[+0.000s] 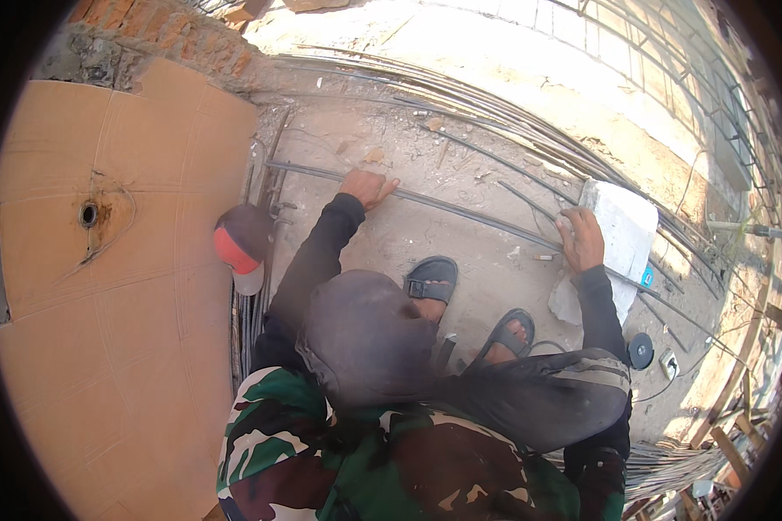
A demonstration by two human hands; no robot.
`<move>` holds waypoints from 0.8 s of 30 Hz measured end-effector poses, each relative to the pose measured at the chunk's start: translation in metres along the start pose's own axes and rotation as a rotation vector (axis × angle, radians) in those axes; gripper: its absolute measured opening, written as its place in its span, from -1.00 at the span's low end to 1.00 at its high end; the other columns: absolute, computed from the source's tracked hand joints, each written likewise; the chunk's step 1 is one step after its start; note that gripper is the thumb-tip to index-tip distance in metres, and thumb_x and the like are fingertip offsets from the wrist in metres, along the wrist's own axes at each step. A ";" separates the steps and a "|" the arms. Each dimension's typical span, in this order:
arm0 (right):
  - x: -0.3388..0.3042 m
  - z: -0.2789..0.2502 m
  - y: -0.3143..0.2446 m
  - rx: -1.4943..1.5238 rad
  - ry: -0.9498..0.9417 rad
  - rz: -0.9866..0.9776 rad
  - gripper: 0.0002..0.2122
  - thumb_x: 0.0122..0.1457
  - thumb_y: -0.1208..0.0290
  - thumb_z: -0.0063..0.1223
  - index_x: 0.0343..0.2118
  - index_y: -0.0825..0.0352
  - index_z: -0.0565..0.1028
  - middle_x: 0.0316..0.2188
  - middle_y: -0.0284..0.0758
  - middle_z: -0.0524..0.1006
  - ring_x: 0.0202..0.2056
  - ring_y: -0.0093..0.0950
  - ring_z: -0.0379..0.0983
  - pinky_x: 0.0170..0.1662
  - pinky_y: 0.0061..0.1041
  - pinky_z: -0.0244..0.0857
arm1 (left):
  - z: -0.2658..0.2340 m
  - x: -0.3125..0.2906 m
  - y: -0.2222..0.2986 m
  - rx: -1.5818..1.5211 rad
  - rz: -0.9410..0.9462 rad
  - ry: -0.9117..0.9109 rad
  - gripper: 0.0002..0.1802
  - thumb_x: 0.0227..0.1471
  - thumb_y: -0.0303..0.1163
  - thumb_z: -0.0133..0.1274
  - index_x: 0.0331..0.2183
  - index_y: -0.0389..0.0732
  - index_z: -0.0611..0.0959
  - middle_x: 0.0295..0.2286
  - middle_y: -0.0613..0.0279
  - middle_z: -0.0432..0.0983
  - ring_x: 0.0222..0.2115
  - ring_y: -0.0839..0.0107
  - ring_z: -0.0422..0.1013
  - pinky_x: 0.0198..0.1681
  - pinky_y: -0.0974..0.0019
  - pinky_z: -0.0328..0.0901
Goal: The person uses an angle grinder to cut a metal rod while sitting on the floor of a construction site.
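A pair of thin steel bars [473, 214] lies side by side, slanting across in front of my feet. My left hand [369, 187] is closed around them near their left end, with the thumb pointing along them. Farther right, my right hand [582, 240] grips the bars with curled fingers, just at the left edge of a whitish concrete block [626, 227]. Beyond that hand the bars run over the block toward the lower right. Two shorter loose bars [530, 201] lie on the ground on the far side.
A long bundle of bars [495, 122] curves behind. Tan tiled surface [130, 286] with a round hole fills the left; a red-and-dark cap [237, 250] sits at its edge. Right of my sandals [432, 280] lie a dark disc [640, 351] and a white socket [669, 364]. Rebar cages [669, 61] stand upper right.
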State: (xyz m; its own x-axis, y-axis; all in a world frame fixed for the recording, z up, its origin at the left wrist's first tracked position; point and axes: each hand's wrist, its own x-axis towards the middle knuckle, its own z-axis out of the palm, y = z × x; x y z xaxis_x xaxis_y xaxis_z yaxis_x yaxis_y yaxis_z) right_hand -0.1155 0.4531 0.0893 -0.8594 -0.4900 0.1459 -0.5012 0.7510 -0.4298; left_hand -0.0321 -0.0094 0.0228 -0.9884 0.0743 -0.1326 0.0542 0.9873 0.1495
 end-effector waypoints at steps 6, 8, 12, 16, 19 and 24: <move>0.084 -0.009 0.051 -0.421 -0.048 -0.187 -0.63 0.08 0.35 0.14 -0.03 0.28 0.43 -0.09 -0.25 0.47 -0.02 -0.24 0.37 0.03 -0.28 0.27 | 0.004 -0.012 -0.008 0.001 -0.022 -0.004 -0.36 0.17 0.08 -0.16 -0.71 -0.20 0.56 -0.75 -0.02 0.43 -0.66 0.00 0.43 -0.48 0.05 0.32; 0.096 -0.002 0.075 -0.474 -0.074 -0.159 -0.63 0.07 0.34 0.14 -0.04 0.26 0.42 -0.13 -0.25 0.48 -0.05 -0.24 0.39 0.02 -0.29 0.26 | 0.008 -0.012 0.000 -0.014 -0.018 0.026 -0.36 0.16 0.08 -0.14 -0.72 -0.20 0.55 -0.76 -0.01 0.43 -0.67 0.01 0.43 -0.47 0.06 0.32; 0.115 0.019 0.096 -0.428 -0.196 0.019 -0.77 0.09 0.26 0.14 -0.25 0.23 0.43 -0.34 -0.23 0.50 -0.22 -0.20 0.46 -0.11 -0.22 0.32 | -0.005 -0.014 -0.001 -0.004 -0.012 0.049 -0.36 0.14 0.11 -0.10 -0.72 -0.20 0.55 -0.77 0.01 0.43 -0.68 0.06 0.44 -0.48 0.07 0.33; 0.113 0.026 0.113 -0.312 0.016 -0.030 -0.82 0.18 0.25 0.04 -0.28 0.24 0.43 -0.36 -0.18 0.50 -0.28 -0.16 0.44 -0.22 -0.18 0.31 | -0.025 -0.016 -0.003 0.005 0.003 0.059 -0.35 0.13 0.11 -0.10 -0.73 -0.20 0.55 -0.78 0.02 0.43 -0.70 0.10 0.43 -0.50 0.10 0.31; 0.115 0.001 0.092 -0.298 0.091 -0.047 -0.84 0.19 0.27 0.02 -0.33 0.25 0.45 -0.39 -0.21 0.50 -0.31 -0.18 0.45 -0.25 -0.21 0.30 | -0.044 -0.018 -0.006 0.032 0.008 0.053 -0.35 0.13 0.12 -0.09 -0.74 -0.20 0.54 -0.78 0.04 0.42 -0.70 0.11 0.42 -0.52 0.12 0.30; 0.123 -0.021 0.047 -0.179 0.038 -0.123 -0.83 0.19 0.27 0.03 -0.39 0.27 0.47 -0.45 -0.21 0.49 -0.36 -0.17 0.45 -0.31 -0.23 0.30 | -0.036 -0.030 -0.025 0.000 -0.029 0.064 -0.33 0.12 0.11 -0.08 -0.78 -0.20 0.52 -0.79 0.06 0.40 -0.72 0.11 0.40 -0.54 0.11 0.29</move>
State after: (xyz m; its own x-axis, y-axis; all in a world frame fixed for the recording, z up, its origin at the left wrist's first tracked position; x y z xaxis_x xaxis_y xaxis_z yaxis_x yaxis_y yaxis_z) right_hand -0.2469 0.4371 0.1063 -0.7924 -0.5680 0.2226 -0.6093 0.7551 -0.2421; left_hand -0.0089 -0.0412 0.0585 -0.9966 0.0368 -0.0738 0.0257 0.9889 0.1461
